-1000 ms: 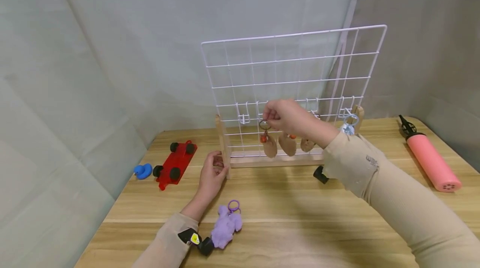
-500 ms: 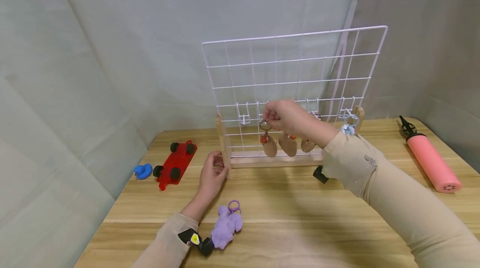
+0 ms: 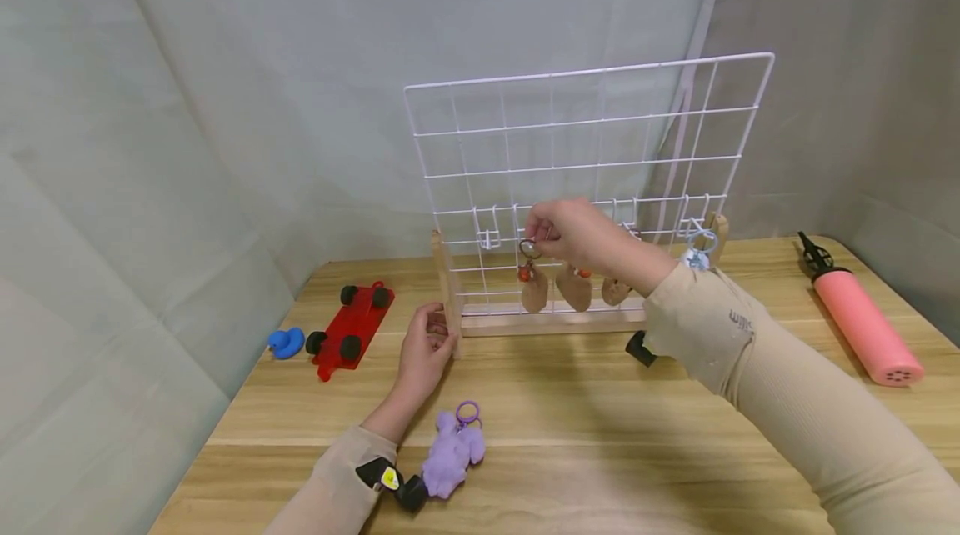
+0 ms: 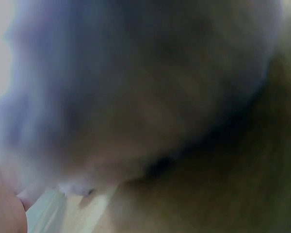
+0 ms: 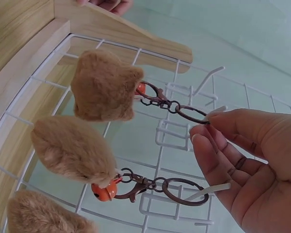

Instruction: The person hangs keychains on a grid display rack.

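Note:
My right hand pinches the dark metal ring of a brown plush keychain between thumb and fingertips. The ring is at the tip of a white hook on the wire grid rack; whether the hook passes through it I cannot tell. Beside it, a second brown plush keychain with an orange bell hangs by its ring from another hook. Part of a third brown plush shows below. My left hand holds the foot of the rack's left wooden post. The left wrist view is mostly blurred.
A purple plush keychain lies by my left forearm. Further left are a red toy car chassis and a blue duck. A pink hand pump lies at the right. A blue-ringed keychain hangs at the rack's right end.
The plush under my right hand has swung slightly left and its ring has tilted a little. Both hands stay in nearly the same places.

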Demonstrator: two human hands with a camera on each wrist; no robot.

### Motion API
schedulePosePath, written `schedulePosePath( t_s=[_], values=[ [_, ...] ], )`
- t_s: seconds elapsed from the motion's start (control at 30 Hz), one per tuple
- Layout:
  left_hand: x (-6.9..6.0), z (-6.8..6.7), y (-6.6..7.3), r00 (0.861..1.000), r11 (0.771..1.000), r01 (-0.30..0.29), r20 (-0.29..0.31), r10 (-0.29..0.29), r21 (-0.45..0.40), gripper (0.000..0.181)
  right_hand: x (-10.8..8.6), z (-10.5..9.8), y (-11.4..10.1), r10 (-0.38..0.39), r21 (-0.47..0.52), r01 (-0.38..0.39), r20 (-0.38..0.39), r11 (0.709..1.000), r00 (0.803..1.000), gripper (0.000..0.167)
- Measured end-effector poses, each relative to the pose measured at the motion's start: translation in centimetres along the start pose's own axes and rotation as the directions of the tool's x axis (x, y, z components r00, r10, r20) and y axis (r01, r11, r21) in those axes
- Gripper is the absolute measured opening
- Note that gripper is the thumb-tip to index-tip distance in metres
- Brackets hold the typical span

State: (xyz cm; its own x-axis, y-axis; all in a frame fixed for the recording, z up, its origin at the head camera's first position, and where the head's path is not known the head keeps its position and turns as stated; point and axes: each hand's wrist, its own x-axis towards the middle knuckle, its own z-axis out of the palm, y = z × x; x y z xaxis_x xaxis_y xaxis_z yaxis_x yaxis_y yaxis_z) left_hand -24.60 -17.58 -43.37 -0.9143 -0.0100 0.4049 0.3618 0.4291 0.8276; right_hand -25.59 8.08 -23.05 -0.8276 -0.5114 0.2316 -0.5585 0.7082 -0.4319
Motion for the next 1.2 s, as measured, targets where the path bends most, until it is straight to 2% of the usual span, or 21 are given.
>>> schedulePosePath(
  t_s=[0.23,0.4,0.83,1.0,1.2],
  values=[
    [0.1,0.0,0.0,1.000,1.000,0.015,0.002,-0.015,-0.002,0.046,-0.4,-0.4,-0.1,-0.003,0.007,0.003,-0.016,1.000,1.000,0.009],
    [0.0,0.0,0.1,1.000,1.000,0.002,0.000,-0.002,-0.010,0.045,-1.0,-0.7,-0.1,-0.001,0.027,0.002,-0.040,1.000,0.999,0.011],
    [0.1,0.1,0.1,1.000,1.000,0.000,0.002,0.000,0.008,0.045,-2.8,-1.1,-0.7,-0.041,0.055,0.047,-0.105,0.997,0.994,0.012],
    [0.2,0.2,0.2,1.000,1.000,0.022,0.008,-0.022,0.018,0.045,-3.6,-1.0,-1.1,-0.045,0.071,0.053,-0.111,0.996,0.993,0.013],
    [0.1,0.2,0.0,1.000,1.000,0.021,0.010,-0.021,0.020,0.046,-4.6,-0.3,-1.4,-0.066,0.111,0.080,-0.124,0.991,0.990,0.013]
  ],
)
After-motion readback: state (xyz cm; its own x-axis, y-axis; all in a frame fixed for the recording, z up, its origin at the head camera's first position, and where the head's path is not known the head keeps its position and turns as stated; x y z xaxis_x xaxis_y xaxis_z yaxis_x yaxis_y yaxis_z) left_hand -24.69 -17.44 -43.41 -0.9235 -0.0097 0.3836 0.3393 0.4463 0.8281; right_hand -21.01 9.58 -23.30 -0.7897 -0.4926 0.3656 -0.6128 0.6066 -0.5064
